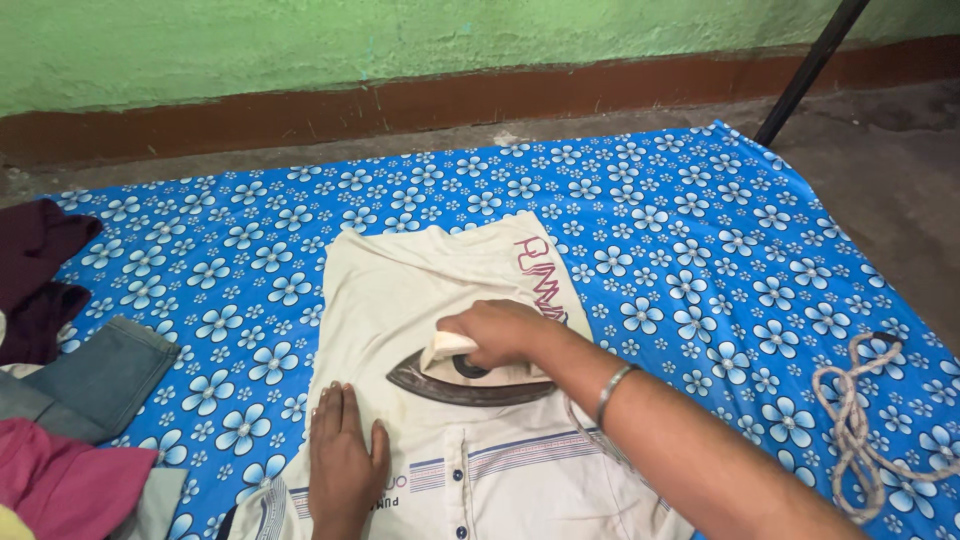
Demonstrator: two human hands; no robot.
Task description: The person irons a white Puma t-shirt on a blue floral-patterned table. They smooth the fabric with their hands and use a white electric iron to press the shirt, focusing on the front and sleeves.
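at the far left edge a dark maroon garment [35,275] lies bunched, with folded blue jeans [95,375] nearer and a pink cloth [65,485] nearest, all resting on the left side of a blue sheet with white flowers [700,260] spread over the floor. in the middle of the sheet lies a cream polo shirt [400,290], its striped chest and button placket toward the near edge and its printed back panel folded toward the far side. the left hand [343,460] rests palm down on the near left part of the shirt, fingers [335,405] released and flat, pressing the cloth, just beside the iron's tip. the iron [465,378], dark-soled with a pale handle, sits on the middle of the shirt, pointing left. the right hand [500,330] is clenched around the iron's handle from above, and a thin metal bangle [612,385] circles that wrist. to the right, near the sheet's right edge, a pale braided cord [850,420] lies looped. at the far right a dark pole [810,70] slants up from the concrete floor [900,170] before the green wall [400,40].
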